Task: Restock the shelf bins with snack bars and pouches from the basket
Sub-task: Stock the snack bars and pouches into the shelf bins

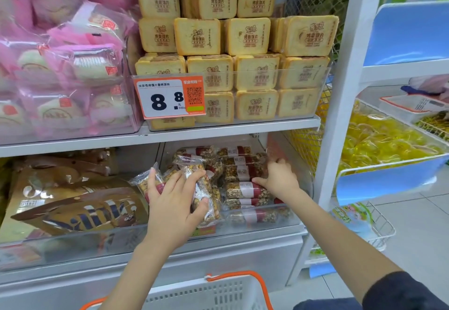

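Clear crinkly wrappers are the weak point here: the left hand (pixel 173 195) has its fingers and thumb curled round a small bunch of snack bars (pixel 199 189), and I judge that such slick film could let one bar slide out of the bunch as it is lowered, dropping between the bin and the shelf edge or onto the floor. The bars are gripped upright-to-tilted, crosswise to the neat rows already lying flat, so pushing them in as they are could ruffle those rows or leave them jammed on top. The clear plastic bin (pixel 267 215) on the lower shelf looks nearly full, and another risk is that extra bars heap above its near wall and spill forward. The right hand (pixel 279 178) reaches in at the right side of the bin, fingers bent and pressing on the stacked bars (pixel 245 188) there; whether it pinches one or only steadies the pile I cannot tell. If it presses too hard, brittle bars might crack. The held bunch sits in the left part of the same bin, just left of the stacked rows and touching them, under the left palm and fingers. The white basket (pixel 218 292) with orange handle waits near and below, between the forearms; what is inside it is hidden.
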Demonstrator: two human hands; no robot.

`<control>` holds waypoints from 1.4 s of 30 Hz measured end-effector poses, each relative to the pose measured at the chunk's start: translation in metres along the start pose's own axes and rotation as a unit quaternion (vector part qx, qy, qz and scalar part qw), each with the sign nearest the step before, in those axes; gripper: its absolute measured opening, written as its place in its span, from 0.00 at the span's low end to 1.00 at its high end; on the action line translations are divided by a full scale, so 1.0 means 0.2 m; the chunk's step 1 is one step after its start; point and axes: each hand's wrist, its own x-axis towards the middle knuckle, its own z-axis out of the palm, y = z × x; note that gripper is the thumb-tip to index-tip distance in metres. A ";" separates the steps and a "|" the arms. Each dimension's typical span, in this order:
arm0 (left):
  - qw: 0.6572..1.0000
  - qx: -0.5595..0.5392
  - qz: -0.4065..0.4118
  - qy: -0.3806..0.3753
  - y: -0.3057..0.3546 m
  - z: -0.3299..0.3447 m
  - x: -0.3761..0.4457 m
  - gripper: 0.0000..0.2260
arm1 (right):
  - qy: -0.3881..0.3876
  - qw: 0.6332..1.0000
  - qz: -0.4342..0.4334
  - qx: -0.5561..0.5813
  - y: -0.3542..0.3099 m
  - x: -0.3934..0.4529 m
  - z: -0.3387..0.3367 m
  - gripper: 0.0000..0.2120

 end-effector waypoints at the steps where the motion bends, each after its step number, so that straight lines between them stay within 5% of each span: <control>1: 1.000 -0.001 0.001 0.001 0.00 0.00 0.00 0.20 | 0.047 0.998 -0.034 -0.006 -0.04 -0.01 -0.02 0.24; 3: 1.000 0.001 0.003 0.002 -0.01 0.00 0.00 0.20 | 0.083 0.984 -0.127 0.090 -0.16 -0.05 -0.06 0.14; 4: 1.000 0.003 0.004 0.001 -0.01 0.00 0.00 0.20 | 0.040 0.971 -0.158 0.178 -0.23 -0.08 -0.10 0.12; 7: 1.000 0.018 0.000 -0.007 -0.01 -0.01 0.00 0.22 | -0.246 0.883 -0.150 0.371 -0.42 -0.19 -0.19 0.17; 9: 1.000 0.020 -0.013 -0.009 0.00 -0.01 0.01 0.26 | -0.347 0.838 -0.131 0.400 -0.46 -0.23 -0.18 0.25; 13: 1.000 0.002 -0.027 -0.012 0.00 -0.01 0.02 0.39 | -0.298 0.852 -0.100 0.419 -0.45 -0.27 -0.10 0.38; 15: 1.000 0.011 -0.017 -0.014 -0.01 -0.01 0.01 0.42 | -0.252 0.858 -0.063 0.443 -0.43 -0.27 -0.10 0.35; 18: 0.997 0.061 0.008 -0.046 -0.02 0.00 0.00 0.36 | -0.175 0.812 0.019 0.557 -0.33 -0.25 -0.17 0.24; 22: 0.993 0.109 0.028 -0.044 -0.03 0.03 0.00 0.27 | -0.122 0.944 -0.027 0.307 -0.13 -0.22 -0.27 0.24; 26: 0.992 0.124 0.018 -0.029 -0.02 0.04 0.00 0.27 | -0.265 0.950 -0.110 0.123 -0.06 -0.20 -0.32 0.27; 29: 0.993 0.117 0.018 -0.027 -0.03 0.03 0.00 0.27 | -0.286 0.945 -0.156 0.001 -0.07 -0.14 -0.30 0.26; 37: 0.994 0.110 0.020 -0.011 -0.02 0.03 0.00 0.26 | -0.231 0.944 -0.229 0.050 -0.04 -0.14 -0.17 0.22; 42: 0.993 0.112 0.021 -0.004 -0.03 0.04 0.00 0.25 | -0.169 0.969 -0.086 0.156 -0.02 -0.14 -0.24 0.47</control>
